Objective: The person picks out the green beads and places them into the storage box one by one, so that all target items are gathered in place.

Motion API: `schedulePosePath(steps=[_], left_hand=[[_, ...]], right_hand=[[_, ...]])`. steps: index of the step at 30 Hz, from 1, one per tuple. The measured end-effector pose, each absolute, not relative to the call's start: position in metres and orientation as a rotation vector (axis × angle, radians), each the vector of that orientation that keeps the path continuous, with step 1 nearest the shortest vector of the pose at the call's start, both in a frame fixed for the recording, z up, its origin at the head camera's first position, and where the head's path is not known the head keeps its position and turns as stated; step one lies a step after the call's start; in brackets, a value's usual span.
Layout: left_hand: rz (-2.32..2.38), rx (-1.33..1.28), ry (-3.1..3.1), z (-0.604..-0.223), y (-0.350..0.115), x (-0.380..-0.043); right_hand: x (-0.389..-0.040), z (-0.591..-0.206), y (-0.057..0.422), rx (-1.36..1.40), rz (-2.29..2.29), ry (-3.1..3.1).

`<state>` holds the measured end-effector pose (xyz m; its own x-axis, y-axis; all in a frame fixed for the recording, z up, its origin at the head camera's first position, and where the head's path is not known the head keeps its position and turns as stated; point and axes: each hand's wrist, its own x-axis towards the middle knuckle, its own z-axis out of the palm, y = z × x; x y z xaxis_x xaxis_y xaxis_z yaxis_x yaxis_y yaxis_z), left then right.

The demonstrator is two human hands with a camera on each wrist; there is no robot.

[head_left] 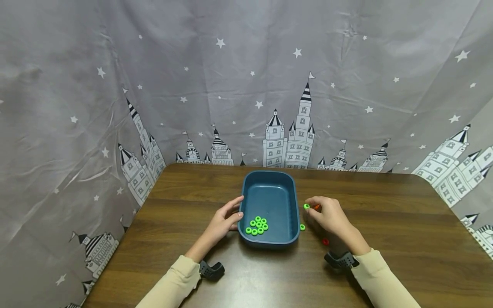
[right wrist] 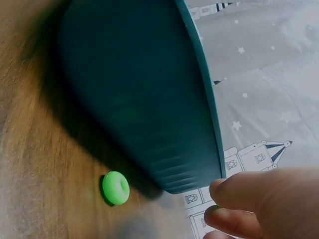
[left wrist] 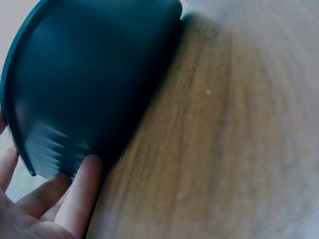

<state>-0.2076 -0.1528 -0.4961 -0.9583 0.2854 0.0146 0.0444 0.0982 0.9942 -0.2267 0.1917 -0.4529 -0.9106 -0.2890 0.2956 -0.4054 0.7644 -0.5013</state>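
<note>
A dark blue plastic bin stands on the table with several small green rings in its near left part. My left hand holds the bin's left side, fingers against the outer wall and thumb at the rim. Just off the right side, my right hand pinches one green ring between thumb and fingertip. Another green ring lies on the table beside the bin's right wall. An orange ring-like piece shows partly under the right hand. Nearer to me is a red ring.
The brown wooden table extends to both sides of the bin. A grey curtain with castles and stars hangs behind its far edge. Black bands with camera mounts sit on both wrists.
</note>
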Motion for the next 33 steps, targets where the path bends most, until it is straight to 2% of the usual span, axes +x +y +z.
schedulePosePath(steps=[15,33], left_hand=[[1.973,0.364,2.180,-0.495,-0.153,-0.208],[1.971,0.365,2.185,-0.496,-0.153,-0.207]], right_hand=[[-0.230,-0.446,0.186,0.575,0.921,-2.710],[-0.232,-0.432,0.156,0.645,1.022,-2.691]])
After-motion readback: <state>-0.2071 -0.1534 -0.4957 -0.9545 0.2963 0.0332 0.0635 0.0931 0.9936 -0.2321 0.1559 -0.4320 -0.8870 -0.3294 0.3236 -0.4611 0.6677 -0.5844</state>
